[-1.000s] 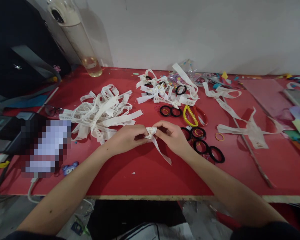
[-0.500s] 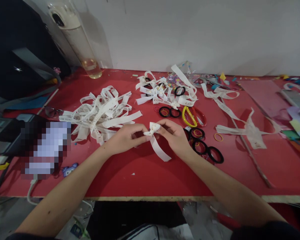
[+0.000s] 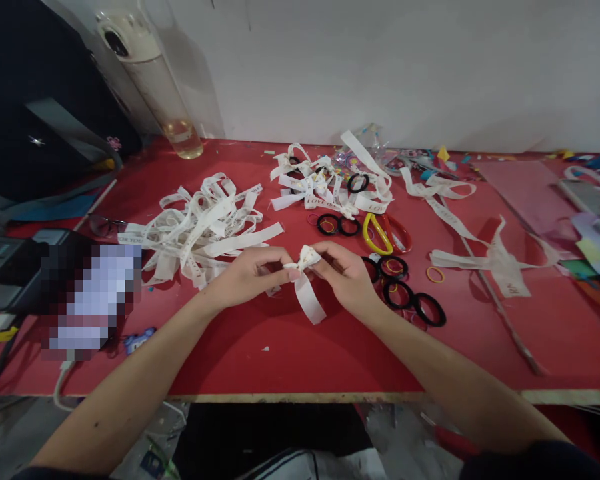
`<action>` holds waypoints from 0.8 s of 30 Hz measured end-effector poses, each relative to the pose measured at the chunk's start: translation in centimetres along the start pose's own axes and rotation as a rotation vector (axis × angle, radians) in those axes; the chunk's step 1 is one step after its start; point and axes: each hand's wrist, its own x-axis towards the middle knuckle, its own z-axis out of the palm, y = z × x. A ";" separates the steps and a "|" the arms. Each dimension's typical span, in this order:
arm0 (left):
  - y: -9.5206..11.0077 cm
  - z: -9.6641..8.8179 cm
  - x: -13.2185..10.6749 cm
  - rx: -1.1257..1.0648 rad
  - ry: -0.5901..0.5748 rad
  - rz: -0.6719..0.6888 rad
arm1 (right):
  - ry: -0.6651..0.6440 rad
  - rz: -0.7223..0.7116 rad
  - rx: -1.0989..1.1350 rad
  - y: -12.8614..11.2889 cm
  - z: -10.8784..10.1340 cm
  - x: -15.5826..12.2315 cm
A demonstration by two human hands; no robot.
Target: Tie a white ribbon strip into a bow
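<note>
A white ribbon bow (image 3: 307, 258) is pinched between my two hands above the front middle of the table. My left hand (image 3: 257, 273) grips its left side, thumb on the near face. On the right loop, my right hand (image 3: 343, 270) closes with thumb and fingers. One loose ribbon tail hangs down toward me. Left of the hands lies a heap of printed white ribbon (image 3: 205, 223). Black hair ties (image 3: 399, 293) lie close to my right hand, with scissors (image 3: 379, 233) with yellow and red handles just behind them.
Finished-looking bows with black ties (image 3: 325, 183) lie at the back. More ribbon (image 3: 500, 260) and a thin stick (image 3: 510, 327) are at right. A tilted bottle (image 3: 165, 100), a blurred-out phone (image 3: 97, 293) and a dark bag (image 3: 40, 87) occupy the left.
The bow has turned slightly, and its hanging tail has swung to the left. My left thumb now shows more plainly on the ribbon. Both hands stay in nearly the same place.
</note>
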 end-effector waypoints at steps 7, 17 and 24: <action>-0.1 0.1 0.1 -0.008 -0.047 0.028 | 0.014 -0.080 -0.139 -0.1 0.0 -0.1; 0.2 0.1 0.1 -0.004 -0.041 0.033 | 0.034 -0.072 -0.222 -0.1 0.4 -0.4; -0.4 0.2 0.1 -0.035 -0.074 0.007 | -0.029 -0.144 -0.270 0.0 -0.2 0.0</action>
